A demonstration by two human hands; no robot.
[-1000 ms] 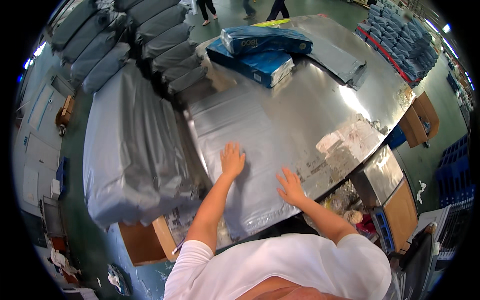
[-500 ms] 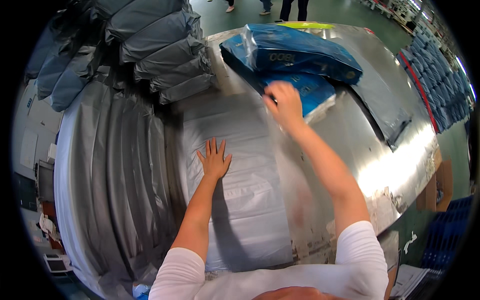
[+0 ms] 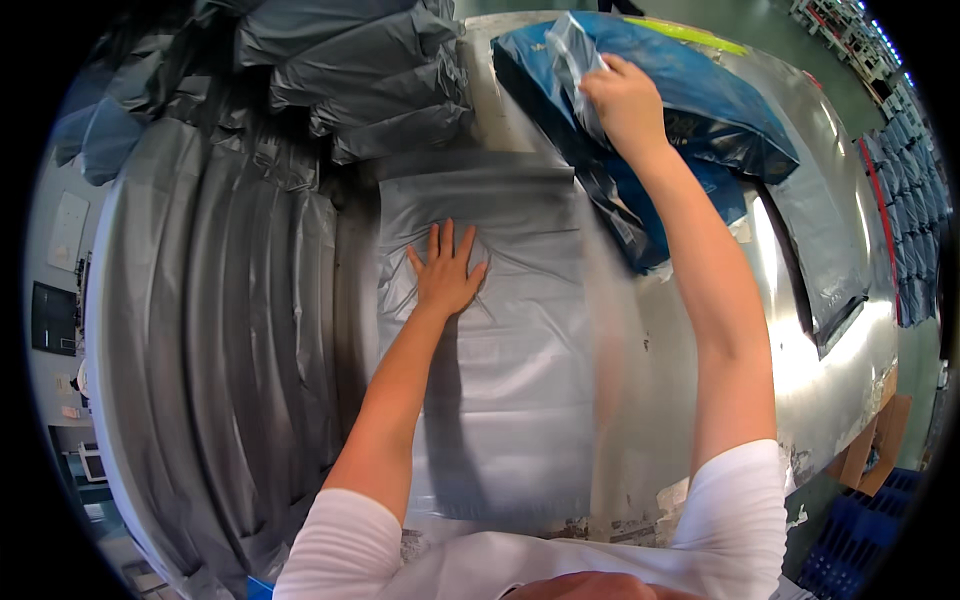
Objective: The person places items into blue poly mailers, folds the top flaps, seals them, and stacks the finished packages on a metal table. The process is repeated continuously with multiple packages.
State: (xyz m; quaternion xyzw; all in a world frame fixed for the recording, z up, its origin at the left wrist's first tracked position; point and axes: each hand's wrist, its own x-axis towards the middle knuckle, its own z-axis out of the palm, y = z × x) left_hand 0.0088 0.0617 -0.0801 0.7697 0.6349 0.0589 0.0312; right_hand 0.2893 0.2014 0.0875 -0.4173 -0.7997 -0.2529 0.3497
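A flat grey plastic bag [image 3: 510, 370] lies in front of me on the metal table. My left hand [image 3: 446, 272] rests on its upper half, palm down and fingers spread, with creases around it. Farther off to the right, my right hand [image 3: 628, 108] is closed on the loose, shiny end of a blue plastic bag [image 3: 690, 95]. This bag looks bulky, but its contents are hidden. Under it sits more blue plastic [image 3: 655, 215], partly covered.
Folded grey bags [image 3: 240, 340] are packed along the left, and bundled grey packages [image 3: 370, 90] rise behind them. Another grey bag [image 3: 815, 235] lies on the table [image 3: 650, 420] at right. Beyond its edge are a cardboard box [image 3: 882, 445] and a wrapped stack [image 3: 908, 215].
My right hand has moved away and taken hold of the upper blue bag's end, which is now pulled up and crumpled. My left hand stays spread on the grey bag. The view has shifted.
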